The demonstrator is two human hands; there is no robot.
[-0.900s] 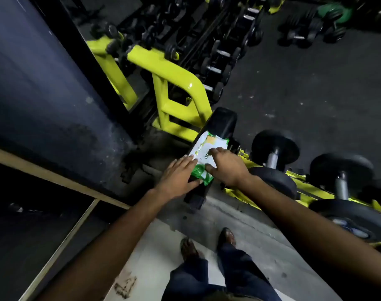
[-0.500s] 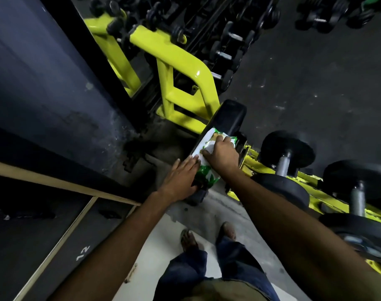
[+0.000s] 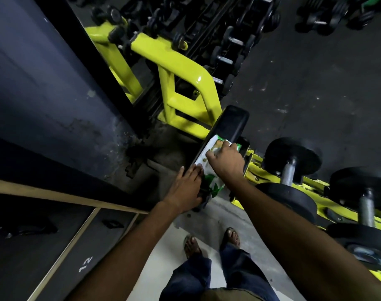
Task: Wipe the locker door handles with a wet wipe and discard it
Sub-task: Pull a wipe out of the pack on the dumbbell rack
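Observation:
A green and white pack of wet wipes (image 3: 209, 161) lies on a black padded bench (image 3: 230, 124) in front of me. My left hand (image 3: 187, 190) lies flat on the pack's near end and holds it down. My right hand (image 3: 226, 161) rests on the pack's top, fingers curled at its opening; whether a wipe is pinched there is hidden. Dark locker doors with black handles (image 3: 113, 223) sit at the lower left, one marked 12 (image 3: 85, 263).
A yellow dumbbell rack (image 3: 185, 83) stands behind the bench. Large black dumbbells (image 3: 291, 161) rest on a yellow stand at the right. A dark wall (image 3: 43, 94) rises at the left. My sandalled feet (image 3: 211, 244) stand on a pale floor.
The view has tilted down and left, so the lockers now show. My right hand has slid further up the pack toward its far end. My left hand stays pressed on the near end.

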